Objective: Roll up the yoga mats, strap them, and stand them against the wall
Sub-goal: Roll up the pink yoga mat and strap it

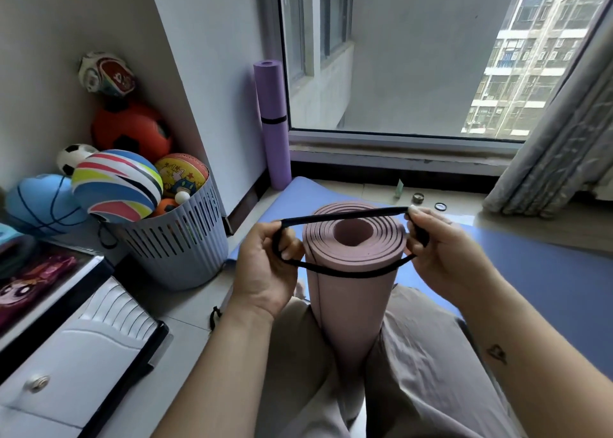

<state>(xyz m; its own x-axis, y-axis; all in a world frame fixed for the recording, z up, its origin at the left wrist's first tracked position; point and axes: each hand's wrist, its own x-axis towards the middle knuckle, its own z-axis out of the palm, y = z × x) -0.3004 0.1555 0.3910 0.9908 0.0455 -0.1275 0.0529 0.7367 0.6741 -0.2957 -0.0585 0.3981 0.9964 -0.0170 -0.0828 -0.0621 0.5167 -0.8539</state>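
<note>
The strap (345, 216) is gripped, stretched over the mat (351, 295) top, by curled fingers of the left hand (265, 268) and right hand (444, 251); if released unevenly, it could be flung off.

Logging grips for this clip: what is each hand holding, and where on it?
The strap loop, stretched over the mat's top: the left hand grips its left end, the right hand its right end.
</note>
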